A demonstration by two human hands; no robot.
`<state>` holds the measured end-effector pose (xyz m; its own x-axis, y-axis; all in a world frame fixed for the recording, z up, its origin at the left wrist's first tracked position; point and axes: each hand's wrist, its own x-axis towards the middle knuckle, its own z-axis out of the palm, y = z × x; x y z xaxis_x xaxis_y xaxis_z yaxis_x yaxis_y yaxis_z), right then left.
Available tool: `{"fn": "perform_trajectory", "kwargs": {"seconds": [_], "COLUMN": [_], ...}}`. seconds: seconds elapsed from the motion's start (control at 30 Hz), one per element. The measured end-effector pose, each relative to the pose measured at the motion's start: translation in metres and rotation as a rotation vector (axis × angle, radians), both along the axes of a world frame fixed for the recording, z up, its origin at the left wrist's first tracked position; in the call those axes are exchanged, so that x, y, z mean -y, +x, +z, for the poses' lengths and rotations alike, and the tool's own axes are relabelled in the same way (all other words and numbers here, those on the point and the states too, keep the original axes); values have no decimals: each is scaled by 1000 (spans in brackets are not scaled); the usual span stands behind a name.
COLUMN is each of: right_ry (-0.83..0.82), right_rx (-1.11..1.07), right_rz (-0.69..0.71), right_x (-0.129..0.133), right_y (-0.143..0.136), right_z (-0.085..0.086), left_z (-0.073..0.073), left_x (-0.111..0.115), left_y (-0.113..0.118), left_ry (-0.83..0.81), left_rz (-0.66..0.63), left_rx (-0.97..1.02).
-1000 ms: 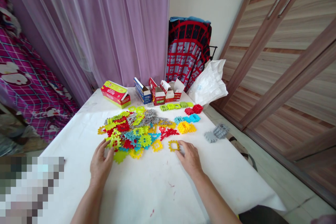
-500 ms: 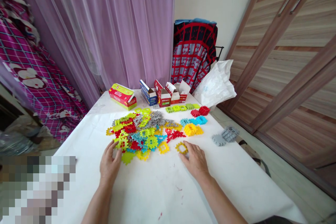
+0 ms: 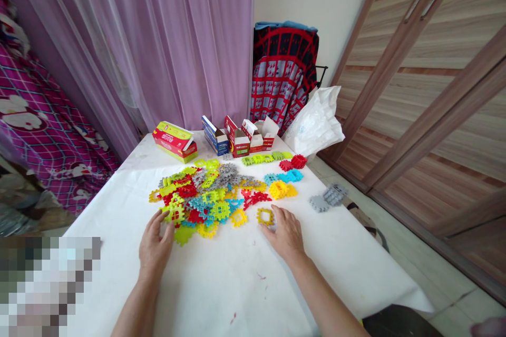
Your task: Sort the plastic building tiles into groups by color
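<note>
My right hand (image 3: 285, 233) has its thumb and fingers around one edge of a dark yellow, square, notched building piece (image 3: 260, 216) with an open middle. My left hand (image 3: 155, 239) is held with thumb and fingers apart at the near left edge of a mixed pile of plastic building pieces (image 3: 215, 196). Closest to its fingertips lie lime-green pieces (image 3: 176, 214), which it may be touching. Another yellow square piece (image 3: 239, 217) lies flat between the hands, at the pile's right side.
Separate groups sit on the right: grey pieces (image 3: 334, 195), yellow pieces (image 3: 280, 189), blue pieces (image 3: 293, 176), red pieces (image 3: 298, 162) and a lime row (image 3: 263, 158). Behind stand a red-and-lime box (image 3: 174, 143), a blue box (image 3: 215, 137), red boxes (image 3: 239, 142) and a white bag (image 3: 316, 124).
The whole view has shifted slightly, so everything sits a little further left. Both hands keep nearly the same pose, and the yellow piece stays at the right hand's fingers.
</note>
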<state>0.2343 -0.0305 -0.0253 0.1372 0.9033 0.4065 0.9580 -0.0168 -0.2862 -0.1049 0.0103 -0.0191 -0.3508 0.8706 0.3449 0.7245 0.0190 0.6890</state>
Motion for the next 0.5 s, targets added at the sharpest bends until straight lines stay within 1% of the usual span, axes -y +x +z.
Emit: {"fn": "perform_trajectory", "kwargs": {"seconds": [0.07,0.17,0.37,0.5], "right_ry": [-35,-56,-31,-17], "right_rx": [2,-13,-27,-23], "right_rz": [-29,-21,21,13], "right_x": [-2,-5,-5,-3], "right_y": [-4,-7,-2,-2], "right_z": [4,5,-1,0], "left_z": [1,1,1,1], "left_x": [1,1,1,1], "left_y": [0,0,0,0], "left_ry": [-9,-13,-16,-13], "left_rz": [0,3,-3,0], "left_rx": [-2,-3,0,2]}}
